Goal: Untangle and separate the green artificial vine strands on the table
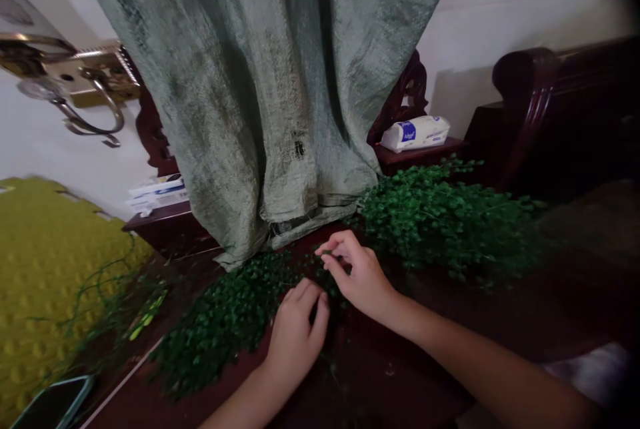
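My left hand (297, 332) rests on a dark wooden table (400, 382) with its fingers curled against a pile of small green leafy sprigs (225, 319). My right hand (357, 272) is just beyond it, thumb and fingers pinched on a green sprig (327, 254) between the two piles. A larger heap of the same greenery (445, 222) lies to the right of that hand. What my left fingers hold, if anything, is hidden by the leaves.
A grey-green woven sack (270, 95) stands at the back of the table. Bare stems (115, 302) lie at the left beside a yellow foam mat (45, 262). A phone (53, 404) lies at the lower left. A tissue pack (415, 132) sits on dark wooden furniture behind.
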Demonstrator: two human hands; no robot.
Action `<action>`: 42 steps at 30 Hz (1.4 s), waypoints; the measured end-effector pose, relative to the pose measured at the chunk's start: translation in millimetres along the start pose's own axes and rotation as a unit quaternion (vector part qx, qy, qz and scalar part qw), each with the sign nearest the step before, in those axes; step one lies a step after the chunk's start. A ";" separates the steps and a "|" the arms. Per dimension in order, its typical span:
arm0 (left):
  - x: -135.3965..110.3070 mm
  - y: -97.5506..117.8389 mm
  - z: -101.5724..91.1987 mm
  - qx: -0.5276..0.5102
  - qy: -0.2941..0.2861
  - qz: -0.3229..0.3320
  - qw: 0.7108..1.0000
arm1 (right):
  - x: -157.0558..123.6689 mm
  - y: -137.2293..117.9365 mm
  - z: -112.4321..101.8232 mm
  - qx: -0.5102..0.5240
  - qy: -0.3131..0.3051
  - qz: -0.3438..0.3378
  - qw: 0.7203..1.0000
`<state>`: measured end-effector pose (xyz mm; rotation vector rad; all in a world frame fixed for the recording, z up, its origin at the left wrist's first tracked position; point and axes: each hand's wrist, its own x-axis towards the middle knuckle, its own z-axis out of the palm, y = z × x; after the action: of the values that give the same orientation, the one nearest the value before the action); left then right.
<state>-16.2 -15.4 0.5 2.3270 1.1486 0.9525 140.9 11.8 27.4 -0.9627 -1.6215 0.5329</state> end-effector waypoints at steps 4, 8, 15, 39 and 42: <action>3.3 -4.8 -1.3 -0.031 0.024 -0.026 0.999 | -1.4 -1.9 -4.7 -0.148 -0.038 -0.033 0.988; 1.2 -6.3 -0.9 -0.040 0.045 -0.053 0.997 | 3.6 -4.3 -12.9 -0.216 -0.063 -0.060 0.972; 0.9 -7.4 -0.6 -0.060 0.063 -0.108 0.990 | 0.4 -12.8 -11.2 -0.225 -0.107 -0.099 0.963; 0.9 -5.7 -2.3 -0.162 0.083 -0.127 0.975 | -2.0 -6.7 -4.4 -0.141 -0.141 -0.031 0.979; 2.5 -5.1 -3.3 -0.191 0.086 -0.143 0.967 | -2.3 -8.4 -4.2 -0.102 -0.160 -0.024 0.982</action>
<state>-20.3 -10.3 0.8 1.7515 1.2019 1.1622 142.5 4.6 33.7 -1.0236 -2.0138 0.5142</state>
